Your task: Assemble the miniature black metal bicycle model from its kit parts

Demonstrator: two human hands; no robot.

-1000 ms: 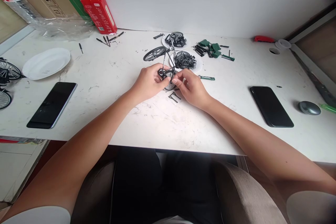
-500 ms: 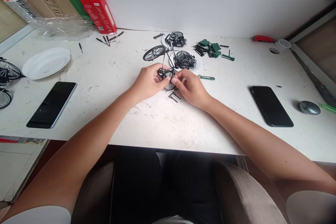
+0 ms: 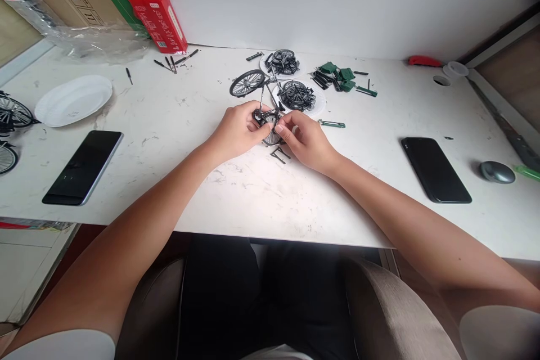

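Both hands meet at a black toy bicycle tilted over the middle of the table, its front wheel pointing away to the left. My left hand is closed round the rear part, by the crank and back wheel. My right hand pinches at the other side of the back wheel with thumb and forefinger; any small part between those fingertips is hidden. Just below the back wheel lies a small black forked piece on the tabletop. Beyond the hands, a paper plate carries black wheels.
A second plate of bicycle parts stands behind. Green and black plastic pieces lie right of it. Phones flank my arms. A mouse is far right; a white plate and more toy bicycles are left.
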